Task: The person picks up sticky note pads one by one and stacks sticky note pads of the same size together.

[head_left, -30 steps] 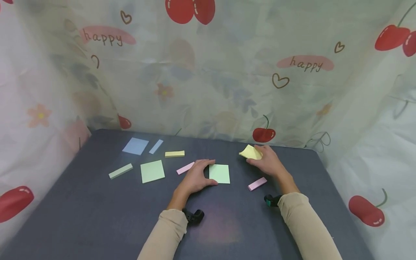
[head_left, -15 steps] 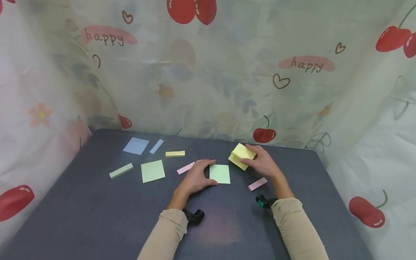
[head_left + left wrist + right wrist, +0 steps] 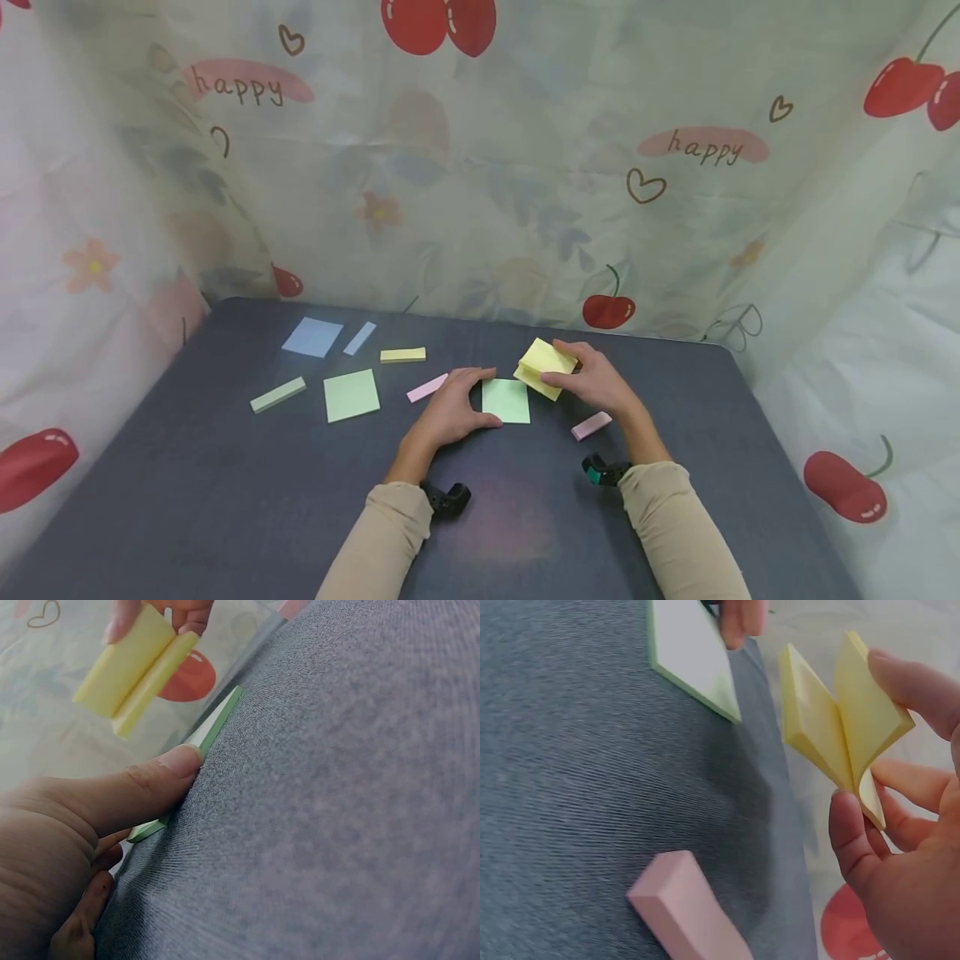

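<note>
My left hand (image 3: 450,412) holds a square light-green sticky note pad (image 3: 510,402) by its left part, thumb at the near edge and fingers at the far edge. The green pad (image 3: 223,718) lies on the dark table in the left wrist view. Just right of it, my right hand (image 3: 597,383) grips a yellow sticky note pad (image 3: 545,357) raised off the table. In the right wrist view the yellow pad (image 3: 810,697) is split into two leaning stacks of sheets, pinched between thumb and fingers. A pink sticky note strip pad (image 3: 591,426) lies below my right hand.
On the table's left half lie another green pad (image 3: 352,396), a green strip (image 3: 278,395), a blue square pad (image 3: 312,337), a blue strip (image 3: 360,338) and a yellow strip (image 3: 402,355). A pink strip (image 3: 427,388) sits partly behind my left hand. Printed curtains (image 3: 480,208) surround the table.
My right hand has carried the yellow pad leftward, closer to the green pad, and the yellow pad now shows split sheets. My left hand has stayed in place.
</note>
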Action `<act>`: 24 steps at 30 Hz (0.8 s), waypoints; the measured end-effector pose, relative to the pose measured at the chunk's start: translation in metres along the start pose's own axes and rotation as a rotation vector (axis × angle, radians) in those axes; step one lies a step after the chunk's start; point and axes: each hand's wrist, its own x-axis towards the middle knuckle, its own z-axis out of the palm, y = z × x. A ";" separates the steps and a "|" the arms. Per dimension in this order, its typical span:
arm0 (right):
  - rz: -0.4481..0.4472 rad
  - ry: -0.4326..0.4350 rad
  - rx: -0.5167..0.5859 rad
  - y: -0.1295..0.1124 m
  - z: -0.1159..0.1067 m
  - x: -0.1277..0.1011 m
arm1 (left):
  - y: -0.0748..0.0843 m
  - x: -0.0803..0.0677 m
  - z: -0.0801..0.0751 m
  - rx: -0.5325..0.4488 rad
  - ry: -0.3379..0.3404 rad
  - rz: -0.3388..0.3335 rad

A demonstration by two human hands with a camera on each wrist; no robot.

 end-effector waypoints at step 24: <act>-0.101 -0.181 -0.154 -0.001 0.030 0.002 | 0.003 -0.002 -0.003 -0.020 -0.027 -0.038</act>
